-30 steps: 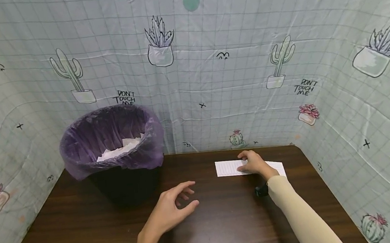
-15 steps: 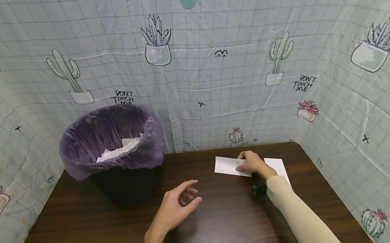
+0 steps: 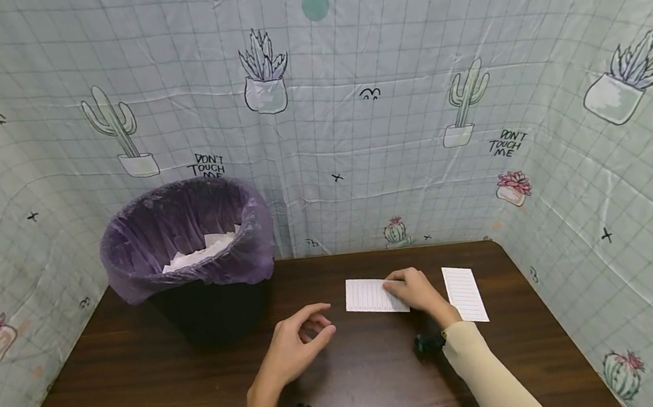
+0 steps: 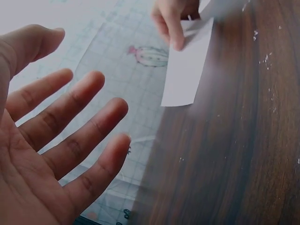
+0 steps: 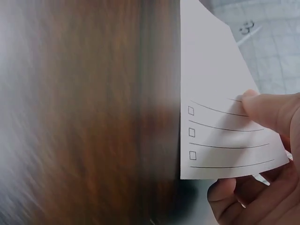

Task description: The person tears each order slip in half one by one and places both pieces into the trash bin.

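My right hand pinches a white lined sheet of paper by its right end, thumb on top and fingers beneath. In the right wrist view the sheet shows ruled lines with small checkboxes and bends slightly. A second lined sheet lies on the table just right of that hand, its lower end beside the sleeve. My left hand hovers over the middle of the table, holding nothing; its fingers are spread and relaxed in the left wrist view, apart from the pinched sheet.
A black bin with a purple liner stands at the back left, with several white papers inside. The dark wooden table is enclosed by a cactus-print curtain behind and at both sides.
My right hand has drawn the pinched sheet left and toward me, away from the second sheet, which now shows fully. The left hand has shifted slightly right, its pose almost the same.
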Available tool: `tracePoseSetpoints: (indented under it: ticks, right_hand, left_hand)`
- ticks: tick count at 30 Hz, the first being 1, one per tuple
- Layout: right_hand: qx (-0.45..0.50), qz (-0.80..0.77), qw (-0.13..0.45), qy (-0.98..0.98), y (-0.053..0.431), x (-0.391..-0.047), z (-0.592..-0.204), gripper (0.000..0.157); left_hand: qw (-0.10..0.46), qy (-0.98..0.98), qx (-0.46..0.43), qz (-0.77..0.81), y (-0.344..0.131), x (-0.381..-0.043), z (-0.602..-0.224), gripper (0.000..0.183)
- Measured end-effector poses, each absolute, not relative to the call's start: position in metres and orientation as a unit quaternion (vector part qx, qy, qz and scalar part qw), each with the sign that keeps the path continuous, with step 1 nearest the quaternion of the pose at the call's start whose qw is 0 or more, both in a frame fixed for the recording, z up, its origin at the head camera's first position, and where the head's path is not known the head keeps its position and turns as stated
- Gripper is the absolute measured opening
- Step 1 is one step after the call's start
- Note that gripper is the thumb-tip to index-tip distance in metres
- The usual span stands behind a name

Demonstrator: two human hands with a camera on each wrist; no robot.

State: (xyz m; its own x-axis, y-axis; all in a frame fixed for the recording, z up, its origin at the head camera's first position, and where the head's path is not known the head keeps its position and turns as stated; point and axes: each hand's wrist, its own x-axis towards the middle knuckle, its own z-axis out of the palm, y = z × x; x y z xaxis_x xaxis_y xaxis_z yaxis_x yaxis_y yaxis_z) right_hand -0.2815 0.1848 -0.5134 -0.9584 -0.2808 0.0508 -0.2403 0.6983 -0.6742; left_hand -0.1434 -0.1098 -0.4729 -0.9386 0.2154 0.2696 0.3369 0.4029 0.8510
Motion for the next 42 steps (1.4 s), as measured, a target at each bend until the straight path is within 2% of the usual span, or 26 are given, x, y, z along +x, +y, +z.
tracePoseSetpoints:
  ticks: [10,18,31,42]
  right_hand:
    - [-0.16,-0.405,0.0,0.9,0.162,-0.254,-0.523,0.005]
    - [-0.181,-0.424,-0.001,0.887,0.143,-0.233,-0.522,0.007]
    - [-0.198,-0.46,0.031,0.865,0.127,-0.207,-0.521,0.007]
    - [-0.231,-0.469,0.055,0.851,0.122,-0.192,-0.521,0.007]
  left_hand:
    - [0.07,-0.84,-0.143,-0.518,-0.105,-0.149,-0.48,0.034]
    - [0.069,-0.834,-0.173,-0.52,-0.097,-0.151,-0.486,0.032]
    - [0.106,-0.845,-0.134,-0.506,-0.094,-0.15,-0.492,0.025]
    - [0.08,-0.86,-0.122,-0.488,-0.096,-0.15,-0.502,0.025]
